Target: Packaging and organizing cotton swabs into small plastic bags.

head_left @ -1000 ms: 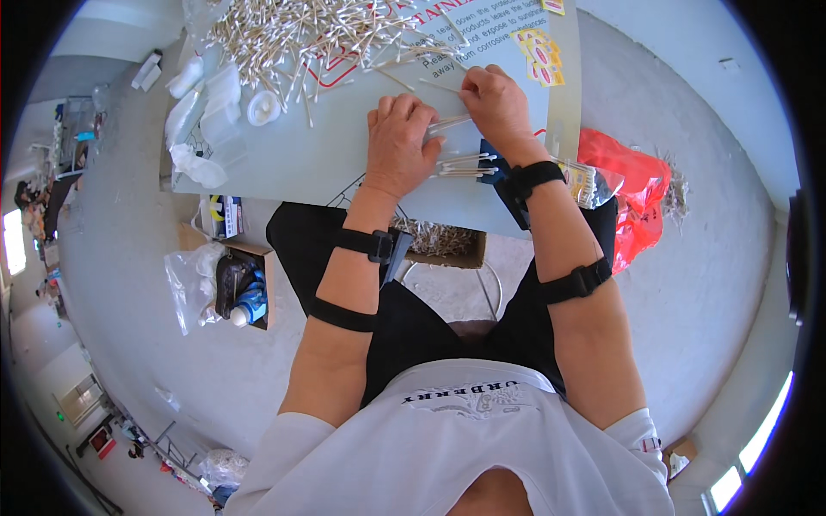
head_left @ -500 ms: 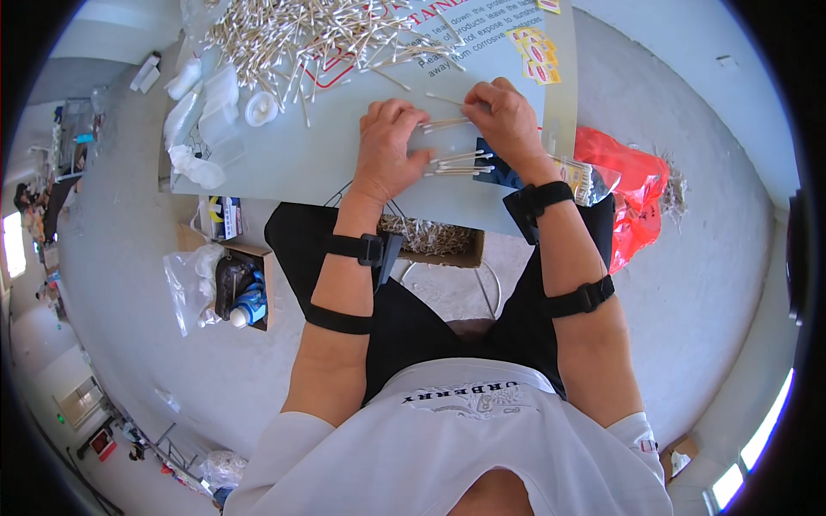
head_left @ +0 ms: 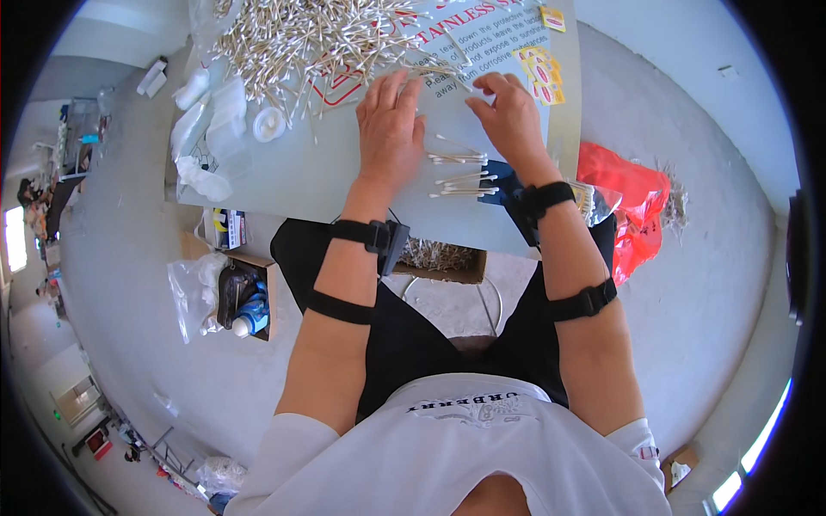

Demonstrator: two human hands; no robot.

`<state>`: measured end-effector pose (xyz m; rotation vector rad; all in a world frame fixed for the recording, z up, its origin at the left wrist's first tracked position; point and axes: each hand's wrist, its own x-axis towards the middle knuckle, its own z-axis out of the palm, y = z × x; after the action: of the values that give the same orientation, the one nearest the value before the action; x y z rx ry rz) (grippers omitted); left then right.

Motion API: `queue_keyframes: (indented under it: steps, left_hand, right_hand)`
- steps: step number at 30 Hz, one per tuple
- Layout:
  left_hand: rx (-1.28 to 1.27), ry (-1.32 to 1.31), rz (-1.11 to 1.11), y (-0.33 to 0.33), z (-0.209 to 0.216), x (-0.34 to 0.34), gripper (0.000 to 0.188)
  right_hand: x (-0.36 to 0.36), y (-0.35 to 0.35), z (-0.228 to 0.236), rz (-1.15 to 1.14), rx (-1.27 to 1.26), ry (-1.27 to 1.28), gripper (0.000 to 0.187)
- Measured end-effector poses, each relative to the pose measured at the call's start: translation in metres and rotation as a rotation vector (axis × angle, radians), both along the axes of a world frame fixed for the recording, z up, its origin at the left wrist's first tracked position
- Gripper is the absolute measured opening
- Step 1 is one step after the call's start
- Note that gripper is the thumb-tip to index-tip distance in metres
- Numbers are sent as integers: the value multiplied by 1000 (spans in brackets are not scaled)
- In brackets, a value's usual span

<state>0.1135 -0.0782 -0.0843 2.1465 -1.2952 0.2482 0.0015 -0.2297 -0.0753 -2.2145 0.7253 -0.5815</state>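
Observation:
A big heap of cotton swabs (head_left: 292, 47) covers the far part of the table. My left hand (head_left: 389, 129) lies with fingers stretched forward at the heap's near edge, the thumb apart. To its right, my right hand (head_left: 514, 120) has its thumb and index finger spread around the end of a loose swab, without visibly closing on it. Between my wrists lie two small sets of swabs, an upper set (head_left: 458, 158) and a lower set (head_left: 465, 192), roughly side by side. Their right ends reach a dark blue piece (head_left: 499, 181), partly hidden by my right wrist.
Yellow labels (head_left: 540, 76) lie at the far right. White plastic rolls (head_left: 228, 116) and a round white lid (head_left: 268, 125) are at the left. Below the table edge is a box of swabs (head_left: 439, 256). A red bag (head_left: 624, 185) hangs at the right; a box with a bottle (head_left: 249, 314) stands left.
Both hands have moved farther forward, toward the heap. My right fingers have left the upper set of swabs and parted. The view has shifted slightly.

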Motion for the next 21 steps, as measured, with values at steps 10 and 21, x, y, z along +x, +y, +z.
queue_keyframes:
  steps: [10,21]
  left_hand:
    - [306,-90,-78,-22,-22,33,67]
    - [351,-51,-25,-24,-18,52,74]
  right_hand:
    - [48,-9,-10,-27,-323,130,11]
    - [24,-21,2,5,-167,270,12]
